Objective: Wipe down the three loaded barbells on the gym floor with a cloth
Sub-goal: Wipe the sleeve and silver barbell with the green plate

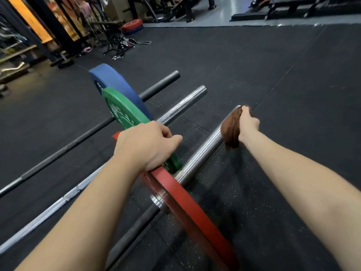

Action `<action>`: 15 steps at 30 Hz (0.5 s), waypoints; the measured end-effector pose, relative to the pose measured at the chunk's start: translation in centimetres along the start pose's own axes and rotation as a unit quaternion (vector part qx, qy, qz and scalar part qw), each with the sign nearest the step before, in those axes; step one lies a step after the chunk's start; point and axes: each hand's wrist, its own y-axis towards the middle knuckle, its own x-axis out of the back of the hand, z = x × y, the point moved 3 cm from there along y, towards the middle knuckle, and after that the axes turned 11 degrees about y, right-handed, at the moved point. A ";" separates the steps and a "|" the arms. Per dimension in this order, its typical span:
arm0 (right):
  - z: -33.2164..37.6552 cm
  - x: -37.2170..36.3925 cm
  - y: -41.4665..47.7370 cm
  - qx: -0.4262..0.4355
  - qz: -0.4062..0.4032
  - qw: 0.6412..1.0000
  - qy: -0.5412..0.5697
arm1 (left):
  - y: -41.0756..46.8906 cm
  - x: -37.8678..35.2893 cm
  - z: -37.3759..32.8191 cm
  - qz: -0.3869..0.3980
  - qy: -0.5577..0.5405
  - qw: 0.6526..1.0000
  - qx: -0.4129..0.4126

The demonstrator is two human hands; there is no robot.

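Near the end of the closest chrome barbell sleeve (203, 153), our right hand (248, 124) grips a bunched brown cloth (230, 130) against the steel. Our left hand (144, 147) curls over the thin red weight plate (187, 200), with the green rubber plate (121, 110) just behind.

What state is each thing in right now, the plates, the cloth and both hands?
Red plate: upright on the near bar.
Green plate: upright on the middle bar.
Blue plate: upright on the far bar.
Cloth: bunched around the near bar's end.
Right hand: grips the cloth.
Left hand: grips the red plate's top rim.
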 end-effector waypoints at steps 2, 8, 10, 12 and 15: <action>0.7 -0.1 0.6 0.005 0.005 1.000 0.013 | 0.1 0.1 0.0 0.002 0.006 1.000 -0.003; -2.9 0.3 -1.4 -0.055 0.004 0.995 0.086 | 0.0 0.1 0.0 0.011 0.018 1.000 -0.009; -4.1 0.7 -2.6 -0.078 0.014 0.993 0.086 | 0.1 0.0 0.0 0.012 0.010 1.000 -0.006; -5.9 1.1 -4.3 -0.107 0.033 0.991 0.078 | 0.1 0.0 0.0 0.014 0.008 1.000 -0.004; -9.0 1.7 -6.8 -0.137 0.062 0.988 0.043 | -0.1 0.2 -0.1 0.011 0.004 1.000 0.002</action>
